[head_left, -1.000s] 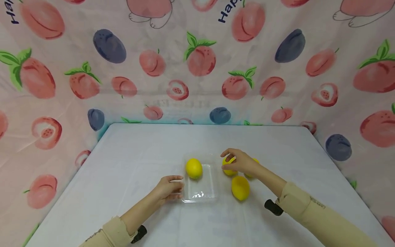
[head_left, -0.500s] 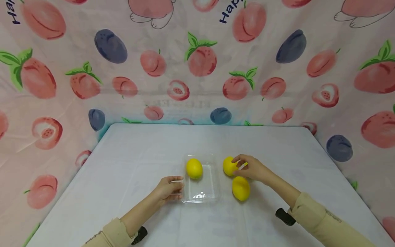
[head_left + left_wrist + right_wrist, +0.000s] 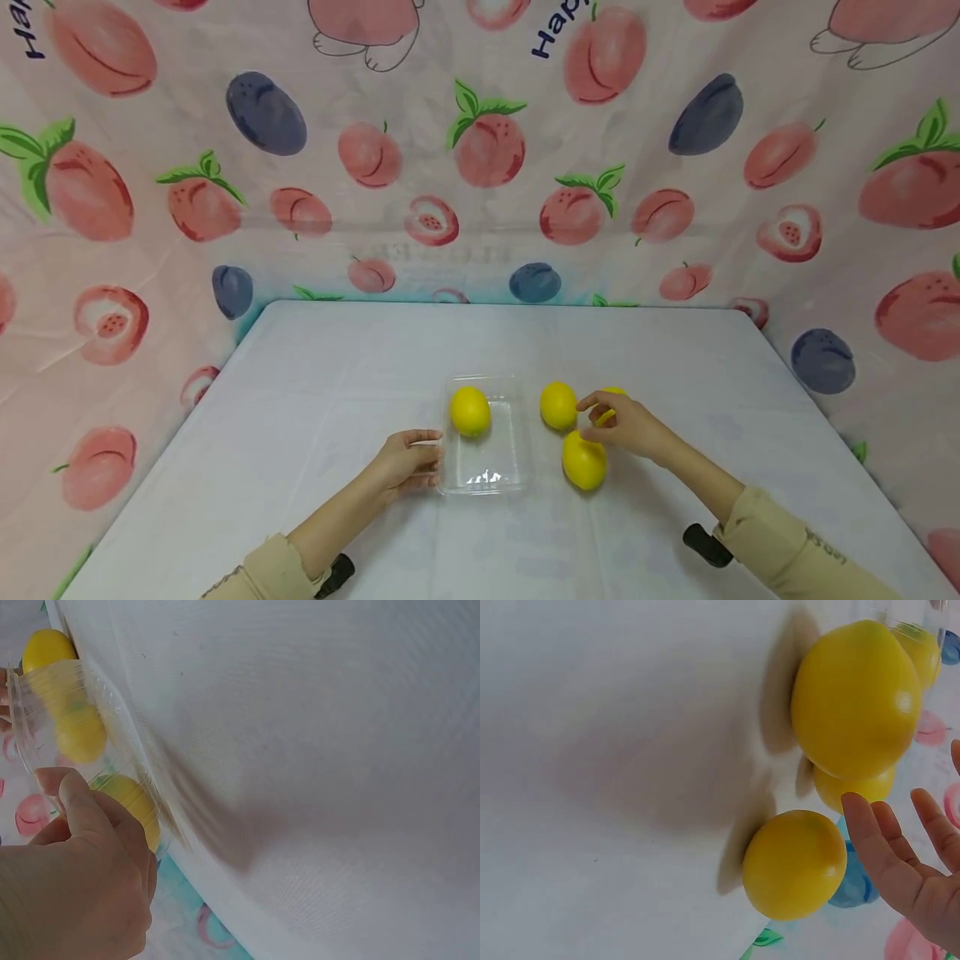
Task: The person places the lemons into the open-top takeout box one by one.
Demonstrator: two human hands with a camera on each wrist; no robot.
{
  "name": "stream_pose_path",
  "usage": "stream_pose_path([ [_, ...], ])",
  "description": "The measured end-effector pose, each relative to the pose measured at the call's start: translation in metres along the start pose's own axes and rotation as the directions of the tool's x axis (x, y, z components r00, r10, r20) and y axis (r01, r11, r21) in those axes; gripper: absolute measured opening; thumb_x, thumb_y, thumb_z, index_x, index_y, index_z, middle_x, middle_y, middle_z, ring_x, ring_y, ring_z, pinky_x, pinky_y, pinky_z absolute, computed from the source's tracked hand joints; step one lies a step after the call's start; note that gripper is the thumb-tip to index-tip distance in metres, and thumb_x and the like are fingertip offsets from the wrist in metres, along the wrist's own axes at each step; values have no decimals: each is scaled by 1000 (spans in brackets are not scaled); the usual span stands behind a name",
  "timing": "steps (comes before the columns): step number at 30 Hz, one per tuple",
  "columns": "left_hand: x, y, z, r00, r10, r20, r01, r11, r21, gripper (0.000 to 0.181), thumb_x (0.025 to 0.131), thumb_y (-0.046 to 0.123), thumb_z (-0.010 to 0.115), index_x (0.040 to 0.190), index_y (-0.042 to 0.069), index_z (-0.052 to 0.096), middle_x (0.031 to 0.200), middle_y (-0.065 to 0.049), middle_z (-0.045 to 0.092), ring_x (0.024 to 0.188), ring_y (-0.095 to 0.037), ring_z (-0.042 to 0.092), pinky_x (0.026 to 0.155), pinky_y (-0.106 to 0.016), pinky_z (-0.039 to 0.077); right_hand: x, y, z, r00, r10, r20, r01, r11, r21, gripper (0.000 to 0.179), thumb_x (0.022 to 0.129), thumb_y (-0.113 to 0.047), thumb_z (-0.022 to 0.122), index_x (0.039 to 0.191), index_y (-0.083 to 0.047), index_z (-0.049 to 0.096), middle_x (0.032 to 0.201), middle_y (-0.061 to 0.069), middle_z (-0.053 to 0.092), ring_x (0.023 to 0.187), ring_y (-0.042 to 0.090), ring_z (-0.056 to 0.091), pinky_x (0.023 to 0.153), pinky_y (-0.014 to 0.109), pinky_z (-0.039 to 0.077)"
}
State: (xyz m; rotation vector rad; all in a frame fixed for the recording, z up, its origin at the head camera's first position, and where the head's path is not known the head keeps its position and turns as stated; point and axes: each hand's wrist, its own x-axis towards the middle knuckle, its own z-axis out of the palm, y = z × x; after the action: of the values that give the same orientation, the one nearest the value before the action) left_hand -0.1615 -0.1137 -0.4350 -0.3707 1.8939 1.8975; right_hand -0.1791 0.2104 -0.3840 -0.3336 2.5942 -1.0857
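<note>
Lemons (image 3: 856,699), bright yellow, smooth, gently tapered.

Setting: apparently a staged tabletop recording set-up; wider room type indeterminate. Evidence: white table (image 3: 337,358), fruit-printed sheet (image 3: 420,154) hung behind and along both sides, black device (image 3: 707,546) at each cuff (image 3: 759,518).

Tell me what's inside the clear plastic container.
One yellow lemon sits in the clear container, toward its far left corner; whatever lies directly beneath that lemon is hidden.
</note>
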Motion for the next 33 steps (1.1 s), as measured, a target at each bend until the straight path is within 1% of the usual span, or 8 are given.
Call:
stream_pose_path([
  [3,0,0,-1,1000,1,4,-1,1000,3,35,90,-1,55,124,-7,49,81,-3,56,66,-10,52,54,-19,55,-1,3,3,1000,-5,-2,5,1000,-8,39,84,-18,69,115,1,56,107,21,57,92,25,55,80,38,54],
  [6,-1,0,-1,1000,5,15,-5,1000,9,35,90,-2,54,124,-8,48,82,-4,56,66,-10,52,53,-18,54,-1,7,7,1000,-17,4,17,1000,-8,37,84,-15,69,113,2,57,105,21,58,91,25,54,78,36,53],
  [11,-1,0,-1,1000,3,14,-3,1000,10,34,90,-2,54,124,-8,48,83,-5,57,66,-11,52,53,-18,54,-1,10,13,1000,-17,25,17,1000,0,37,83,-15,70,113,3,57,101,18,57,84,22,53,68,29,52],
  [15,-1,1,-2,1000,1,15,-2,1000,10,35,90,-2,54,124,-8,48,83,-5,57,66,-11,52,53,-18,54,-1,10,15,999,-7,44,6,1000,6,38,83,-16,71,113,3,56,101,19,57,80,20,53,62,28,54],
  [20,-1,2,-3,1000,-1,18,0,1000,13,36,90,-1,55,125,-7,48,84,-5,57,67,-11,53,54,-19,55,-1,8,16,998,36,54,-36,999,4,38,82,-16,71,113,1,57,103,18,56,80,20,53,64,31,57],
  [25,-1,3,-2,1000,-4,15,4,1000,11,36,90,-1,56,125,-6,49,84,-4,57,66,-10,53,55,-20,56,-2,7,17,991,83,101,-86,996,32,39,83,-17,71,114,-1,56,107,19,56,78,19,53,64,32,57],
  [30,-1,4,-2,1000,-2,22,2,1000,11,36,90,-1,55,125,-7,48,83,-4,57,66,-10,53,55,-20,56,-1,8,19,986,105,128,-112,992,51,40,84,-18,70,116,-2,54,112,22,54,80,19,55,64,32,57],
  [33,-3,3,-2,999,4,34,-5,1000,10,37,91,-1,55,126,-8,46,82,-3,56,66,-10,53,55,-19,55,-1,9,21,983,118,141,-129,989,74,40,84,-17,69,118,-3,52,111,22,53,82,21,55,63,33,57],
])
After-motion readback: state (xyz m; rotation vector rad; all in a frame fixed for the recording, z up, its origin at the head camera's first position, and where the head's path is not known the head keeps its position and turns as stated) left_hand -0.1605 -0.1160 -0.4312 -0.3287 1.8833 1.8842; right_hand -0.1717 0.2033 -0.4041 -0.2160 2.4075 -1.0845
